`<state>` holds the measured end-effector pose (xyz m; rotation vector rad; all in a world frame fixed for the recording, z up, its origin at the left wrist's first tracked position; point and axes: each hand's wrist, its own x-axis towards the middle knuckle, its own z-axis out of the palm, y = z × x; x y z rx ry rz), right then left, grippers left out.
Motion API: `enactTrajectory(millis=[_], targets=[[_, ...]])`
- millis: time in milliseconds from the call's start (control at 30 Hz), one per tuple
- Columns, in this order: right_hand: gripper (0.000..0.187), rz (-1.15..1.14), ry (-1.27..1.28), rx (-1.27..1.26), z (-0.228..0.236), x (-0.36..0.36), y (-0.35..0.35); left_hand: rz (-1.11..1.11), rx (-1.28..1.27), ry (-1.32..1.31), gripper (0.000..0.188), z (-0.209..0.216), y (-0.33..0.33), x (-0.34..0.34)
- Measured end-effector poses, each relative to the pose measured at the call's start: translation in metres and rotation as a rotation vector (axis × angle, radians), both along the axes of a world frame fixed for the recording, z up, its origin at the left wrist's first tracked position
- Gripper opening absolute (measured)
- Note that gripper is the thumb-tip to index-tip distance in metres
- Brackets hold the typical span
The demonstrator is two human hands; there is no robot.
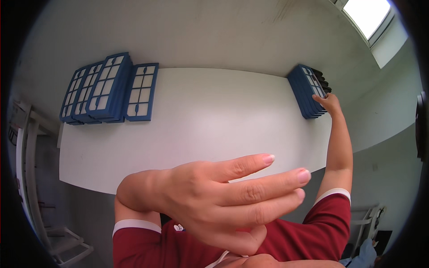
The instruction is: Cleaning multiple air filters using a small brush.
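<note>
The left hand [210, 196] is loosely outstretched; the right hand [330, 103] touches stacked blue frames [302, 94] on the desk [223, 116], grip unclear.

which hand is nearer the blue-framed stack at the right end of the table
The right. The right hand is at the stack, its thumb over the top piece; the left hand is raised near the camera, well away from it.
</note>
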<state>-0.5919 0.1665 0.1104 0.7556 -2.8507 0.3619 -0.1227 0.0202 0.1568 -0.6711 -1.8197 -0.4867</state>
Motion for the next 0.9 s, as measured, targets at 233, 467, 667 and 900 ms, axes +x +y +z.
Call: enactTrajectory(millis=[233, 467, 667, 900], targets=[[0.047, -0.063, 0.046, 0.063, 0.017, 0.04, 0.001, 0.04, 0.151, -0.248, 0.043, -0.016, -0.072, -0.03], [0.044, 0.558, -0.177, -0.455, -0.003, 0.142, -0.042, -0.355, 1.347, -0.532, 0.077, -0.058, -0.089, -0.075], [0.042, 0.91, -0.327, -0.503, -0.024, 0.235, -0.089, -0.478, 1.454, -0.338, 0.092, -0.104, -0.093, -0.099], [0.045, 0.912, -0.41, -0.395, -0.034, 0.253, -0.103, -0.61, 1.659, -0.129, 0.091, -0.107, -0.094, -0.096]])
